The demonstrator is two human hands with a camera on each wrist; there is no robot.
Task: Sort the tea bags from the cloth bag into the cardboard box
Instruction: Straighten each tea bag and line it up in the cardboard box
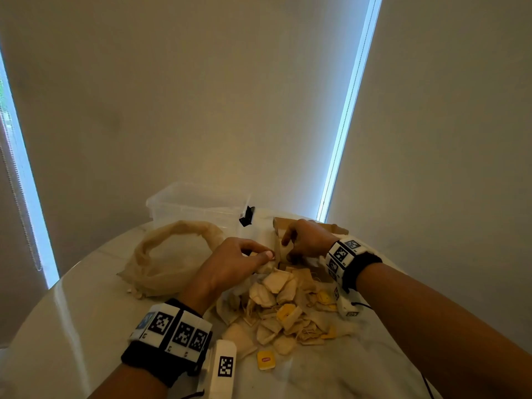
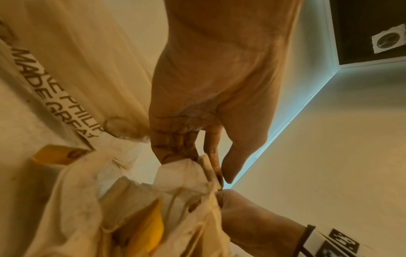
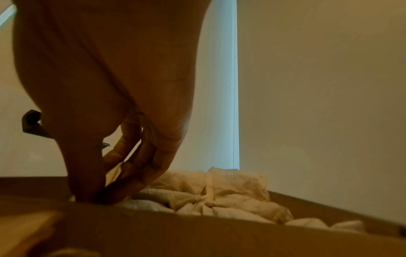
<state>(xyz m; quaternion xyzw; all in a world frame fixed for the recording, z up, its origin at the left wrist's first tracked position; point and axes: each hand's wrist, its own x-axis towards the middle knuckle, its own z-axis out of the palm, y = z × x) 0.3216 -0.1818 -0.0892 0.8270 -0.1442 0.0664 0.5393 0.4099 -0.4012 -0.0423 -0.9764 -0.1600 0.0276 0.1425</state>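
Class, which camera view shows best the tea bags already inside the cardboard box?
The right wrist view: it looks over the box wall at the tea bags inside. In the head view the right hand hides them. The left wrist view shows only loose bags.

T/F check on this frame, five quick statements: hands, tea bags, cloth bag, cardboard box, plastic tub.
1. The right hand is down at the cardboard box. True.
2. The cloth bag lies to the right of the tea bag pile. False: it lies left of the tea bag pile.
3. The cardboard box has no tea bags in it. False: the right wrist view shows tea bags in the box.
4. The left hand pinches a tea bag. True.
5. The clear plastic tub sits nearer the person than the pile. False: it sits behind it, by the wall.
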